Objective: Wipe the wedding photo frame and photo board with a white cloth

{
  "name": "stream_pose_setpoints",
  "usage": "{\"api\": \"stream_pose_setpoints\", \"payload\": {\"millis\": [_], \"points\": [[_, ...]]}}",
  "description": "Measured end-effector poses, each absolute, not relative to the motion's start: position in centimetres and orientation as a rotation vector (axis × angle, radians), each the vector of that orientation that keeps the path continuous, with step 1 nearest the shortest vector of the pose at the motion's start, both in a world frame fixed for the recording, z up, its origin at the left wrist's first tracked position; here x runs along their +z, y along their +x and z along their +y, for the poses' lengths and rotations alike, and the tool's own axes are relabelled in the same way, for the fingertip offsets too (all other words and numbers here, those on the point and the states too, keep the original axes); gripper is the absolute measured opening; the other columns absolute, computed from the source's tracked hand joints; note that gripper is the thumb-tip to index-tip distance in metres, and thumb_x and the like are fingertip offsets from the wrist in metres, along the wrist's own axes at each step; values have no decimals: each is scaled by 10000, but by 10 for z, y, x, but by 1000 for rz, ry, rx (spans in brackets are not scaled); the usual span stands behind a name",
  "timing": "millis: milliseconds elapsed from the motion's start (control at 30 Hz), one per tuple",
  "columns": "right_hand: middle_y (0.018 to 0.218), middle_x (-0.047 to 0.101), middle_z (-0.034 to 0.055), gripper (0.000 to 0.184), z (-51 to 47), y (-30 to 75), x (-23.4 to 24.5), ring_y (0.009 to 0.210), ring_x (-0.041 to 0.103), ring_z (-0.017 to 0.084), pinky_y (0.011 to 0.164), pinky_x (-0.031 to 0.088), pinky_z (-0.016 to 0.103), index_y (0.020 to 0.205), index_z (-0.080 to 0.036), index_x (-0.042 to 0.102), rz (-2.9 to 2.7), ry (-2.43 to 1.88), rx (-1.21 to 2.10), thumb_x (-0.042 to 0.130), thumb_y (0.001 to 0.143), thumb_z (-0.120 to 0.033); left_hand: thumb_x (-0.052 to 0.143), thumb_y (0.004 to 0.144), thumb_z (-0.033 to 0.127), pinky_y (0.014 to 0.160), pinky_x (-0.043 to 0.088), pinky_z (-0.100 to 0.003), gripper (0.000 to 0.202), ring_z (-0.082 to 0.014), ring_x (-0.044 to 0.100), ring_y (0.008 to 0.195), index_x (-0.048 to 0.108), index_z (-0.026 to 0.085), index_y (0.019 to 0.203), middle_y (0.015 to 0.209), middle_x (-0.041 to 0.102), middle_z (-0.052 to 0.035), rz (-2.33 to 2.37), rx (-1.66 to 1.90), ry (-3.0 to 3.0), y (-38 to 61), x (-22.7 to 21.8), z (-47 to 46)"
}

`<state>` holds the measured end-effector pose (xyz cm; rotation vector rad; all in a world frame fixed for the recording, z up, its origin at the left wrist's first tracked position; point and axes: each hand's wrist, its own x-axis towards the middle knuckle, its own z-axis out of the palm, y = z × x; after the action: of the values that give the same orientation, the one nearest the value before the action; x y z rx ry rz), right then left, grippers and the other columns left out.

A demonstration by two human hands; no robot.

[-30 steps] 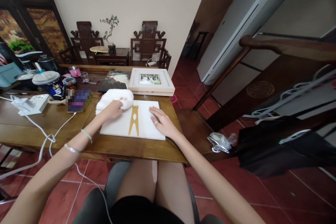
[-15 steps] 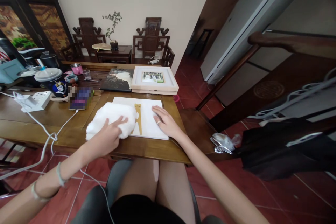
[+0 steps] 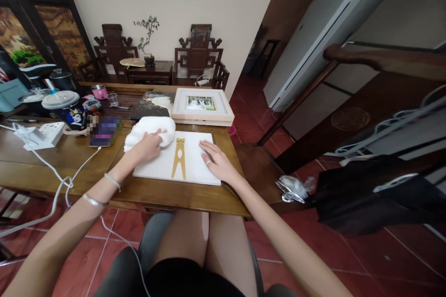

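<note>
A white board [image 3: 195,167] with a gold peg-shaped figure [image 3: 179,158] lies flat on the wooden table [image 3: 69,162]. My left hand [image 3: 148,146] grips a fluffy white cloth [image 3: 151,127] at the board's far left corner, fingers curled into it. My right hand [image 3: 216,162] lies flat and open on the board's right part, a ring on one finger. Bracelets circle my left wrist.
Behind the board lie a white picture frame [image 3: 202,106] and a dark picture [image 3: 151,104]. At the left stand a lidded cup [image 3: 68,109], a power strip [image 3: 42,134] with white cables, and a phone [image 3: 102,132]. A crumpled bag [image 3: 294,188] and dark clothing lie on a bench at the right.
My left hand pulled the cloth toward me over the board's left half, then pushed it back to the far left corner. My right hand stayed flat on the board.
</note>
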<state>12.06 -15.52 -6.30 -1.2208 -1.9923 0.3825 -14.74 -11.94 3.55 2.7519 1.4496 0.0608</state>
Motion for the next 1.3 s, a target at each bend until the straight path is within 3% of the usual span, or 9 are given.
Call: {"api": "stream_pose_setpoints", "payload": {"millis": [67,133,267,367,700,900,1033,1200,1300], "points": [[1403,549,121,431,-155,120,-63,1360,434,268,1149,327,517,1319,-176,594,-1993,-1218,383,442,932,-293,407,872,10,1121,321,-552,285,-308,345,1411,661,59,990,1482,436,-183,1410,-25,2747,-155,34,-145],[1402,549,131,436,-156,119,-63,1360,433,274,1148,325,523,1317,-163,594,-1993,-1218,383,439,931,-295,374,799,-32,1149,263,-569,347,-306,246,1459,679,60,937,1531,360,-171,1358,-125,2738,-163,34,-178],[1404,543,146,452,-156,119,-63,1367,422,284,1154,311,530,1323,-140,587,-1994,-1220,385,434,932,-307,347,708,-69,1182,192,-571,539,-253,138,1488,684,113,1087,1590,231,-86,1268,-268,2696,-177,39,-241],[1409,541,133,451,-156,120,-63,1371,416,283,1156,302,537,1329,-154,581,-1998,-1224,387,429,935,-312,362,677,-75,1181,193,-571,566,-248,135,1487,702,153,1068,1593,214,-47,1248,-326,2648,-179,44,-263],[1407,544,131,446,-155,120,-63,1372,416,282,1159,297,533,1329,-170,586,-1988,-1233,399,453,931,-323,381,795,-10,1164,260,-481,359,-248,300,1443,667,104,980,1522,377,-140,1325,-131,2717,-152,41,-157],[1412,542,112,439,-156,120,-61,1368,422,279,1150,307,547,1340,-203,577,-1987,-1232,404,467,926,-301,310,812,-29,1159,197,-563,464,-286,201,1472,596,59,1165,1581,244,-152,1417,30,2736,-138,27,-111],[1410,544,115,436,-155,120,-62,1369,421,273,1154,308,534,1331,-192,585,-1986,-1226,405,459,927,-297,347,774,-32,1168,197,-560,474,-290,179,1480,628,77,1139,1585,250,-136,1416,12,2741,-138,17,-137],[1406,542,139,448,-155,120,-62,1371,418,273,1161,303,517,1319,-146,593,-1984,-1219,408,447,929,-311,357,730,-48,1168,180,-598,408,-325,163,1479,696,78,919,1590,230,-140,1456,-46,2724,-144,16,-208],[1403,548,128,439,-155,120,-62,1366,425,276,1155,309,527,1314,-163,599,-1985,-1205,409,459,920,-299,346,716,-61,1180,176,-585,459,-298,159,1483,691,89,979,1592,229,-117,1439,-73,2692,-150,22,-241]]}}
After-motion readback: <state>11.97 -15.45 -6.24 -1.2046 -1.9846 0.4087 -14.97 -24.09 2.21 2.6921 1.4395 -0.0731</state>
